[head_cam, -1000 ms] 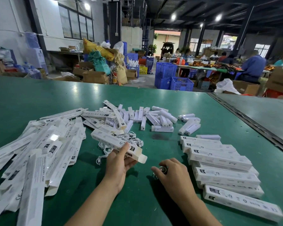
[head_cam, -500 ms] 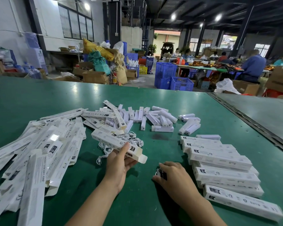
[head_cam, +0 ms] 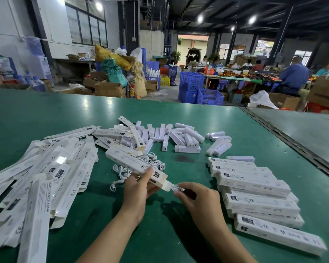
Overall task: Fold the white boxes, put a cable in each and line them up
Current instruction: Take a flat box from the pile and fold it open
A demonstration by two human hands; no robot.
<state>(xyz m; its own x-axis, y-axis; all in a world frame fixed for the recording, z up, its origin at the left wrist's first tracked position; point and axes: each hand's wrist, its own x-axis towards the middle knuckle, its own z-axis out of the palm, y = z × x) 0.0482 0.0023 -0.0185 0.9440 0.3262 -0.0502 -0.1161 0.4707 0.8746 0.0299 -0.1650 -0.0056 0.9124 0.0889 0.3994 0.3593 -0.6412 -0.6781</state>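
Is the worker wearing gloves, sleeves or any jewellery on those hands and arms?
No. Both the left hand and right hand are bare, with no gloves, rings or watch in view. The forearms are uncovered too; no sleeve reaches into the picture.

Glossy dark-green table surface [head_cam: 179, 114] under the left hand [head_cam: 139, 188] and right hand [head_cam: 199, 198], running far past both. Ahead of the left hand: white wall [head_cam: 6, 25], dark-framed window panes [head_cam: 85, 29], brown cardboard cartons [head_cam: 108, 89], yellow and green stuffed sacks [head_cam: 112, 61]. Ahead of the right hand: stacked blue plastic crates [head_cam: 201, 92], grey concrete floor [head_cam: 171, 90], daylit open doorway [head_cam: 193, 42]. Farther right: seated people [head_cam: 292, 76]. Dark ceiling [head_cam: 226, 8], round lamps [head_cam: 200, 19] lit.
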